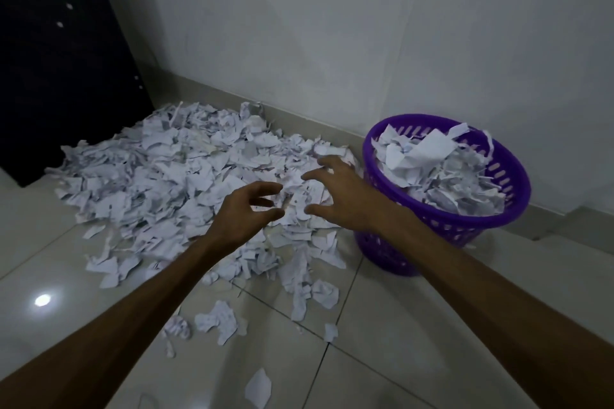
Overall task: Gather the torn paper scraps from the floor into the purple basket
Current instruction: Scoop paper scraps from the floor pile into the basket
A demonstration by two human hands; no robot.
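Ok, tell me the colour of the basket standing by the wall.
The basket is purple, with slotted sides; the head view shows it, holding white paper scraps.

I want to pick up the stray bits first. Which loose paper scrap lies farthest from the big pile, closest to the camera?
The single flat scrap at the bottom centre, alone on a bare tile, well below the small cluster of strays and the main pile.
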